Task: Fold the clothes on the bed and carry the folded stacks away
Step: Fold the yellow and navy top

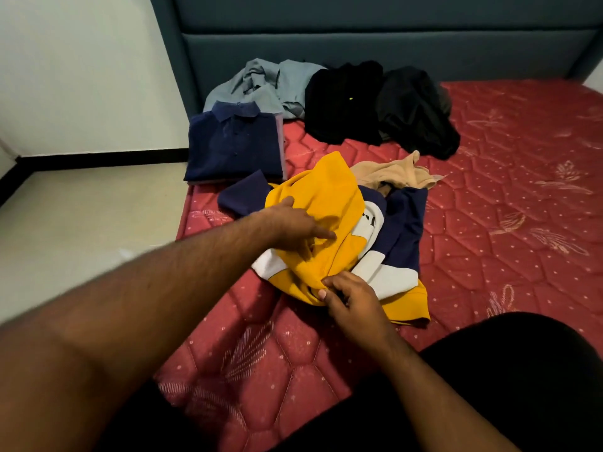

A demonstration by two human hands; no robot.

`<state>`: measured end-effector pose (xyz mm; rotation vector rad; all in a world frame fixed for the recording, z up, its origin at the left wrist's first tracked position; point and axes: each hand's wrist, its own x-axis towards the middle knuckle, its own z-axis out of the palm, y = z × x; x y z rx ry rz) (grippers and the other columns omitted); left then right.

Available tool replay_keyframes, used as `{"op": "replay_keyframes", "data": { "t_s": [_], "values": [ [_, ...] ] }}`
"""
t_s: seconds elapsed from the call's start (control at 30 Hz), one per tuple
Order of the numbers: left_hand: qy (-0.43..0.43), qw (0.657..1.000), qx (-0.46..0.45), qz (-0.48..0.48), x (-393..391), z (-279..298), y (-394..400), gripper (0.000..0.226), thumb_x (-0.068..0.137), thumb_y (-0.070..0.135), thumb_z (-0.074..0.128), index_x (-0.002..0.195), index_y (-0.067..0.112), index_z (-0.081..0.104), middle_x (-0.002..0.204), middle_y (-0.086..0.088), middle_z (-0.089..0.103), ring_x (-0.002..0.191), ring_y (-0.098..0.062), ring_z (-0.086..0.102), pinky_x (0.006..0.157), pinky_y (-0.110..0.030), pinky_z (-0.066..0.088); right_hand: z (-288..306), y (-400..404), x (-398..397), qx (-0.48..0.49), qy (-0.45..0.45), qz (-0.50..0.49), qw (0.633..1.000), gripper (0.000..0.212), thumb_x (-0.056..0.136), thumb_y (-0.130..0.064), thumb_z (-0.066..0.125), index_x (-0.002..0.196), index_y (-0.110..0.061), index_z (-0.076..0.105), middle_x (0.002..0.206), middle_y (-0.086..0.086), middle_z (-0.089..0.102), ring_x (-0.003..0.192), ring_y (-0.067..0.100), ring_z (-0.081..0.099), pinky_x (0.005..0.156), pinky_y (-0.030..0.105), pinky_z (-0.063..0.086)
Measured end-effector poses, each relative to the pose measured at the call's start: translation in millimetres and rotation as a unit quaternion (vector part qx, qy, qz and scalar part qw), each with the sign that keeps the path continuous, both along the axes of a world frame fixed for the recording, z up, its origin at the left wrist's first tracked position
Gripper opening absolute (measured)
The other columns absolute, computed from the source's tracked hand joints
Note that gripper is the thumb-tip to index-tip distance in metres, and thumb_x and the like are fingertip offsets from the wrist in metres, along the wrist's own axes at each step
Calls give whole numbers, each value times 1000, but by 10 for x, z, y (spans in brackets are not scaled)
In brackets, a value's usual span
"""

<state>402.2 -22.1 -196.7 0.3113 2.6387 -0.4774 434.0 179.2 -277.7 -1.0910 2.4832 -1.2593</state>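
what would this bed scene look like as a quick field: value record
surface: red quilted mattress
in work: yellow, white and navy shirt, crumpled
left hand: rests flat on the shirt's yellow part
right hand: pinches the shirt's near yellow edge
folded: navy polo at the mattress's left edge
unfolded: grey shirt, black clothes, beige garment
behind: blue-grey headboard

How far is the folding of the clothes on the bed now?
Done: one navy polo shirt lies folded near the bed's left edge. In hand: the yellow, white and navy shirt; the left hand rests flat on it and the right hand pinches its near edge. Left: the grey clothes, two black piles and a beige garment lie unfolded. Nothing looks carried away yet.
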Motion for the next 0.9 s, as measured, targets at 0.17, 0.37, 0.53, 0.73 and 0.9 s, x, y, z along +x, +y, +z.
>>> {"op": "replay_keyframes", "data": {
  "t_s": [0.17,0.37,0.53,0.73,0.9],
  "values": [
    [-79,994,-72,-26,-228,87,-87,71,99,41,49,148,57,0,132,8,54,89,-15,50,94,-38,38,8,8,-47,28,-15,3,999,15,98,-25,52,103,-18,64,90,-6,63,83,11,55,73,29,44],
    [-84,991,-66,-81,-301,114,-98,58,98,24,50,147,48,30,140,-3,47,82,-18,54,65,-31,44,47,23,-162,42,19,-7,999,19,99,-23,50,113,-20,63,97,0,67,86,15,59,74,31,48],
    [6,986,-143,-89,-200,563,-183,32,88,39,54,119,34,58,101,1,65,74,-23,50,66,-31,43,82,33,-306,53,98,-57,992,17,97,-19,52,109,-16,63,96,6,68,84,25,62,71,34,47],
    [153,982,-58,99,621,629,-385,33,87,47,57,116,30,52,81,5,53,76,-23,56,61,-29,40,149,-93,-275,30,217,-48,975,16,89,-22,54,101,-16,63,101,3,64,82,26,61,64,37,52],
    [283,922,79,253,1721,-384,-546,36,76,34,76,105,24,57,73,-12,66,61,-37,64,50,-35,50,21,-263,9,68,275,51,958,25,83,-20,44,98,-15,63,92,6,66,77,30,63,60,37,51]
  ]
}}
